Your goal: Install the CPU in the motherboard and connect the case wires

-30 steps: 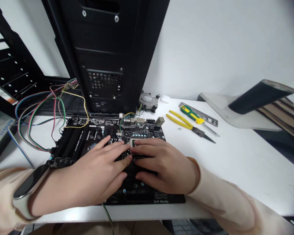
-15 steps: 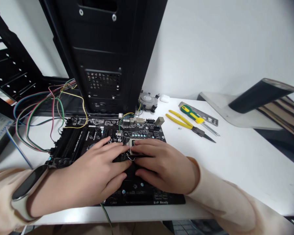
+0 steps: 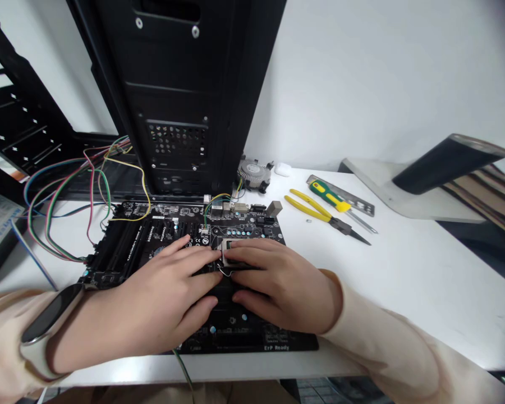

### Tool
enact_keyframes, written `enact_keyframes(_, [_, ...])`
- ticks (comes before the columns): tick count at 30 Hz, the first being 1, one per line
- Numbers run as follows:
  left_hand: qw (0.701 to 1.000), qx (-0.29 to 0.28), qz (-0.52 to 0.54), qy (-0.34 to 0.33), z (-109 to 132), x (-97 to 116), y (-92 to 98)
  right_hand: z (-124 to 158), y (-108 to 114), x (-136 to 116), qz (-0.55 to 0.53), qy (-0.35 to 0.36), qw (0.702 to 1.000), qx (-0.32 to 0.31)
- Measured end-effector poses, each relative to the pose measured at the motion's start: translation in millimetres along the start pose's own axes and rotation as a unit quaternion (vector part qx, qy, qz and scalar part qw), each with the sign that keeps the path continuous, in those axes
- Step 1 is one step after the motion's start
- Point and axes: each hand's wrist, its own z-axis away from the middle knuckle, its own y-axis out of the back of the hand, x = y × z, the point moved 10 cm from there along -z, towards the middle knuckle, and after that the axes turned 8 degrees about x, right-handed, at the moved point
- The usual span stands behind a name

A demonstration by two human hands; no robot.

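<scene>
A black motherboard (image 3: 225, 308) lies flat on the white table beneath both hands. Its CPU socket (image 3: 225, 247), with a pale metal frame, is partly covered by my right hand (image 3: 284, 280). That hand's fingers are stretched out over the socket and its lower side. My left hand (image 3: 170, 289) rests on the board from the left, fingers extended and apart, with the fingertips at the socket's left edge. A thin bent metal lever (image 3: 224, 273) shows between the two hands' fingertips. Whether any fingertip presses on it is unclear.
A black computer case (image 3: 180, 84) stands behind the board, with coloured wires (image 3: 96, 168) trailing at left. Further right are a cooling fan (image 3: 255, 174), yellow-handled pliers (image 3: 315, 210), a green-and-yellow screwdriver (image 3: 330, 195), a metal I/O plate (image 3: 362, 205) and a monitor stand (image 3: 404, 193).
My left fingertips have shifted very slightly. Otherwise the hands, board and tools stay where they were.
</scene>
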Motion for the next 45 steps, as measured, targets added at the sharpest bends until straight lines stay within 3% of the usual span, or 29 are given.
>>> enact_keyframes(26, [1.0,-0.019,-0.001,0.005,2.4,-2.1,-4.9,-0.4,-2.1,1.3,0.014,-0.022,1.0,-0.017])
enact_keyframes(39, [0.999,0.036,-0.036,0.003,3.7,-1.3,5.5,0.0,0.5,2.6,0.017,-0.019,1.0,-0.001])
enact_keyframes(45, [0.999,0.026,-0.04,0.013,3.0,-3.4,1.0,0.3,-0.7,2.4,0.023,-0.022,0.999,-0.013])
